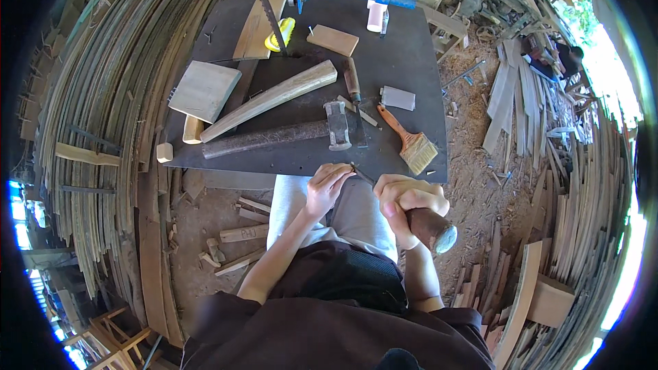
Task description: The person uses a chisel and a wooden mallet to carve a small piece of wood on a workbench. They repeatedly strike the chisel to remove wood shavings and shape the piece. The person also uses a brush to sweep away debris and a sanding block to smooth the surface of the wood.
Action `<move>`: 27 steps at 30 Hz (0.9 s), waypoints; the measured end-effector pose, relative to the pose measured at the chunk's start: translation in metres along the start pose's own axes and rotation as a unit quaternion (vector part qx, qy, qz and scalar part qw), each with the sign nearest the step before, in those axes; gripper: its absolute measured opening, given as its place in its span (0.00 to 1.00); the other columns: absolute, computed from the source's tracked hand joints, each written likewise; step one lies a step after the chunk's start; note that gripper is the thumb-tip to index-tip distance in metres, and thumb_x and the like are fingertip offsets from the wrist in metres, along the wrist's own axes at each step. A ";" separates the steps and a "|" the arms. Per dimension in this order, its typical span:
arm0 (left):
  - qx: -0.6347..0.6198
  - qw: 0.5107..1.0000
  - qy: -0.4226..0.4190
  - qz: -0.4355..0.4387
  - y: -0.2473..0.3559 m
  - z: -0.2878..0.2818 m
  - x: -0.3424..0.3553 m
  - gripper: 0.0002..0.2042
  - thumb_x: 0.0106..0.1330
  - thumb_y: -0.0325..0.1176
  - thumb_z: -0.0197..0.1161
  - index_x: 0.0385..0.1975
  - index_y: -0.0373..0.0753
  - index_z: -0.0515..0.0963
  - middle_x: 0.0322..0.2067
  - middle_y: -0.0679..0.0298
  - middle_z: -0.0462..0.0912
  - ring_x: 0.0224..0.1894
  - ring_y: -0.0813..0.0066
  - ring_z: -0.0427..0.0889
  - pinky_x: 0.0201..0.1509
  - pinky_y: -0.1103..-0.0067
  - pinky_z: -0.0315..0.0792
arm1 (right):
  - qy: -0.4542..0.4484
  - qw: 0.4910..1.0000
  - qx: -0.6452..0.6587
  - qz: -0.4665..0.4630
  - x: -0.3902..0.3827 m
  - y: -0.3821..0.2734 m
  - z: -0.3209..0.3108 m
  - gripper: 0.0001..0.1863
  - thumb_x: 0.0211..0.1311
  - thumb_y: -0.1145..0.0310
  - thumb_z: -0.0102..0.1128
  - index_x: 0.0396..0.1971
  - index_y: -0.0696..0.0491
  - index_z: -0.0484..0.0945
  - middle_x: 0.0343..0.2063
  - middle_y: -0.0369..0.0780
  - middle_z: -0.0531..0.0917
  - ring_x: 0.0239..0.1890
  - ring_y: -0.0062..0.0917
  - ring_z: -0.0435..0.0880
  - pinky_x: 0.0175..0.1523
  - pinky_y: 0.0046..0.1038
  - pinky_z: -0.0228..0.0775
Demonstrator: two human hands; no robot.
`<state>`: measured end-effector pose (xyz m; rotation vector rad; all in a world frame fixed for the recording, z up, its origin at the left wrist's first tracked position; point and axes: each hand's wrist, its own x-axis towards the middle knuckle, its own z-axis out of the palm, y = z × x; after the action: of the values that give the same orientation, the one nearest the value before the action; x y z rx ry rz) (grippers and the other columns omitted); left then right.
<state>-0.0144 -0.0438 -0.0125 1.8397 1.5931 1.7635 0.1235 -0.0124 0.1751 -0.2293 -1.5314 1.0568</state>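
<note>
Right hand (pixel 411 195) is wrapped tight round the wooden handle of the tool (pixel 428 229), lower middle of the frame, just off the table's near edge and over the lap, butt of the handle poking out lower right. Left hand (pixel 329 188) has its fingers bunched at the tip of the metal end; too small to tell if they're really pinching it or just touching. My take: keep the right fist locked so the metal can't roll, keep the left light and off any edge (can't see how sharp it is), and don't push toward those fingers. I'd also do it above the table (pixel 411 41), not the thighs. What's in the way: the brush (pixel 415 147) sits right by the near edge, just above the right hand, and the hammer (pixel 337 127) is mid-frame with its handle running left. A chisel (pixel 352 82) lies right beside the hammer head, so watch your knuckles there. Further up-left there's a tapered stick (pixel 274 99) and a flat block (pixel 204 90), then an upright saw blade (pixel 264 0) at the top by a yellow thing (pixel 279 35).
</note>
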 end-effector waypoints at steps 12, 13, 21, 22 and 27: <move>0.002 0.998 -0.015 0.065 -0.004 0.008 -0.007 0.11 0.51 0.23 0.72 0.35 0.37 0.83 0.37 0.64 0.86 0.35 0.67 0.83 0.40 0.74 0.76 | -0.003 0.992 0.071 0.107 0.009 0.008 -0.022 0.15 0.50 0.89 0.56 0.13 0.60 0.63 0.12 0.39 0.68 0.15 0.26 0.67 0.25 0.28 0.63; 0.005 0.998 -0.014 0.067 -0.004 0.008 -0.008 0.11 0.51 0.23 0.72 0.35 0.37 0.83 0.37 0.64 0.85 0.35 0.67 0.83 0.40 0.74 0.76 | -0.016 0.992 0.059 0.112 0.011 0.009 -0.023 0.15 0.51 0.89 0.55 0.13 0.60 0.63 0.12 0.38 0.69 0.16 0.25 0.68 0.24 0.27 0.62; 0.013 0.999 0.008 0.042 -0.001 0.007 -0.008 0.11 0.53 0.23 0.71 0.36 0.38 0.82 0.37 0.63 0.85 0.36 0.66 0.83 0.40 0.74 0.76 | -0.100 0.993 0.044 0.048 0.016 0.005 -0.011 0.16 0.47 0.88 0.55 0.11 0.56 0.60 0.10 0.39 0.68 0.12 0.26 0.67 0.20 0.28 0.63; 0.013 0.999 0.008 0.039 -0.002 0.007 -0.009 0.11 0.53 0.23 0.71 0.36 0.38 0.82 0.37 0.63 0.85 0.36 0.66 0.83 0.40 0.74 0.77 | -0.114 0.993 0.036 0.019 0.014 0.004 -0.007 0.16 0.48 0.87 0.54 0.12 0.55 0.59 0.08 0.38 0.67 0.09 0.24 0.63 0.17 0.29 0.59; 0.018 0.999 0.006 0.035 -0.005 0.005 -0.012 0.10 0.53 0.24 0.72 0.35 0.38 0.82 0.37 0.63 0.85 0.36 0.67 0.83 0.40 0.75 0.77 | -0.092 0.994 0.057 0.028 0.003 -0.002 -0.009 0.14 0.44 0.87 0.56 0.11 0.57 0.62 0.11 0.38 0.69 0.12 0.30 0.68 0.21 0.31 0.66</move>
<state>-0.0103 -0.0475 -0.0252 1.9273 1.5929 1.7894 0.1308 -0.0074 0.1773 -0.0975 -1.6301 1.2338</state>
